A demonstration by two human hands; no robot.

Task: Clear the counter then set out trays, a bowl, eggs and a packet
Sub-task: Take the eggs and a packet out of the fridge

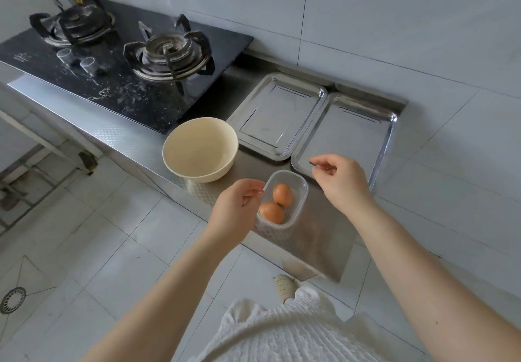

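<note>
Two steel trays lie side by side on the steel counter (318, 237): one tray (277, 113) on the left, the other tray (349, 133) on the right. A cream bowl (200, 150) stands in front of the left tray. Near the counter's front edge sits a clear plastic container (298, 192) with two brown eggs (277, 202) in it. My left hand (239, 206) is at the container's left rim, fingers loosely curled; whether it touches the rim is unclear. My right hand (342, 181) hovers over the right tray's near corner, fingers relaxed, holding nothing. No packet is visible.
A black two-burner gas hob (112, 59) takes up the counter's left part, with two knobs (76, 61) at its front. White tiled walls close in behind and to the right. The floor below is tiled, with a round drain (12, 299) at the left.
</note>
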